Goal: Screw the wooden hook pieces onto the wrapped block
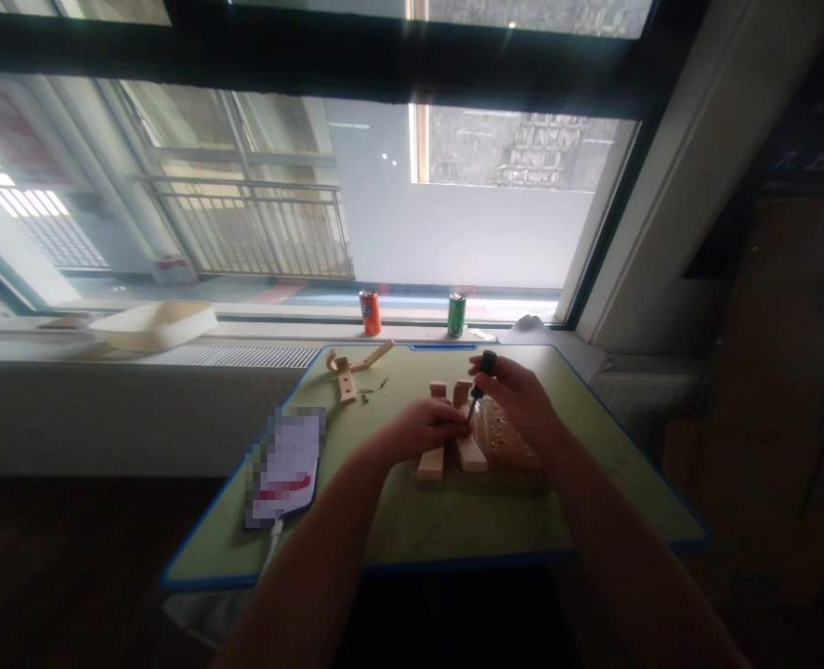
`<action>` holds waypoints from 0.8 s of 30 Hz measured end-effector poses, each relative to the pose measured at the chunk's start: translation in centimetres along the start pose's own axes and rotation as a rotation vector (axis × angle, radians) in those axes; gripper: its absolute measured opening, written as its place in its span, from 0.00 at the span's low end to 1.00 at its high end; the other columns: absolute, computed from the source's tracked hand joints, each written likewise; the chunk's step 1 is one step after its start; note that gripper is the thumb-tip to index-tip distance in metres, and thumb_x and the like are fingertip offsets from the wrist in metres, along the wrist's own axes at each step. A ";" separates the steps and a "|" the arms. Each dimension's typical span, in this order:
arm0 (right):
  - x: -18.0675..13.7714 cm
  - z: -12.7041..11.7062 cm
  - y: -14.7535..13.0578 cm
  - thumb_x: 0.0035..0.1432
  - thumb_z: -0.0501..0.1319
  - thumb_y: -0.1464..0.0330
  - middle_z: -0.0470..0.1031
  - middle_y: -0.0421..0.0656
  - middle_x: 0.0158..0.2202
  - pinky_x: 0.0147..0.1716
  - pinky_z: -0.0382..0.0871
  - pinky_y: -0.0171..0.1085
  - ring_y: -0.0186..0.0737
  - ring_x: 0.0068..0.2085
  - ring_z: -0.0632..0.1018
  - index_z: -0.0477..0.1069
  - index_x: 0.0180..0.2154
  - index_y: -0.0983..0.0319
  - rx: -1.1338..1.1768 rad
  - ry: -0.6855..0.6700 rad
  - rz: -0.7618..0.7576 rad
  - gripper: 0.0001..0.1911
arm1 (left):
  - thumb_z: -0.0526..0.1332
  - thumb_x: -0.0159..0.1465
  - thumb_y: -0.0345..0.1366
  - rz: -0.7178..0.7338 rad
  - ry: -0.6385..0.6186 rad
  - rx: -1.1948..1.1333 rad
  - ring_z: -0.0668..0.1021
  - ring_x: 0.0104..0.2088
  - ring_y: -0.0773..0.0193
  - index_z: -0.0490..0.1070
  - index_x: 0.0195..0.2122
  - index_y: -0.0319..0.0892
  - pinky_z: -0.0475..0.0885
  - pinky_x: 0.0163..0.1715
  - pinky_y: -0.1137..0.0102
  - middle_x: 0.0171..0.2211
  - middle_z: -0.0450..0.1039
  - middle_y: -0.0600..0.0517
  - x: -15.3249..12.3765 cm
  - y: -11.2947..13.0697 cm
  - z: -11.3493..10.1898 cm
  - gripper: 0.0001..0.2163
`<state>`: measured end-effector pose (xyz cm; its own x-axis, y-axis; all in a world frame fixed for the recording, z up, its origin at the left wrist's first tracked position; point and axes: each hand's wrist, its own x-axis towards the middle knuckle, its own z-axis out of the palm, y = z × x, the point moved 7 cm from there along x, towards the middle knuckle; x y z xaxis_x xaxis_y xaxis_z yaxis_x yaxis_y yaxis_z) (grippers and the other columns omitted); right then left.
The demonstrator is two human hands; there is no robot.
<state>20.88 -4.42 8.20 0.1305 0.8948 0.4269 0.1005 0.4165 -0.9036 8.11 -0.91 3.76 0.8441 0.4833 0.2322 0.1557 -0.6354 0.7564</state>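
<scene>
My right hand is closed round a small black-handled screwdriver, held upright with its tip down on a wooden assembly of two pale slats. My left hand rests on the left slat with fingers curled, pressing on it near the screwdriver tip. A round perforated wooden piece lies under my right wrist. All this sits on a green table with a blue rim.
Curved wooden parts and loose screws lie at the table's far left. A phone-like device lies at the left edge. An orange can and a green can stand on the windowsill, with a pale tray further left.
</scene>
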 end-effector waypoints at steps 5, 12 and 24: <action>-0.3 0.4 -0.5 0.55 0.60 0.64 0.76 0.44 0.42 0.43 0.67 0.44 0.40 0.41 0.75 0.71 0.47 0.58 0.148 -0.088 0.024 0.17 | 0.58 0.61 0.38 0.016 -0.006 0.002 0.75 0.36 0.65 0.76 0.39 0.40 0.68 0.39 0.73 0.37 0.76 0.50 0.0 -0.1 0.1 0.11; 0.6 -0.1 1.0 0.44 0.68 0.67 0.69 0.35 0.25 0.26 0.64 0.34 0.31 0.26 0.70 0.67 0.30 0.60 0.087 0.023 0.007 0.12 | 0.58 0.60 0.39 0.002 0.004 -0.001 0.75 0.37 0.65 0.76 0.39 0.39 0.69 0.39 0.73 0.38 0.75 0.49 0.0 -0.3 0.0 0.12; 0.6 -0.4 1.1 0.53 0.60 0.62 0.76 0.44 0.37 0.29 0.65 0.37 0.38 0.35 0.74 0.72 0.41 0.59 0.183 0.025 0.025 0.14 | 0.58 0.60 0.40 0.006 -0.009 -0.016 0.75 0.36 0.65 0.76 0.38 0.38 0.68 0.38 0.73 0.36 0.75 0.49 0.0 0.0 0.0 0.12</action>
<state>21.46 -3.50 7.46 0.1550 0.9018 0.4034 -0.0843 0.4189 -0.9041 8.09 -0.88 3.73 0.8497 0.4737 0.2317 0.1420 -0.6286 0.7646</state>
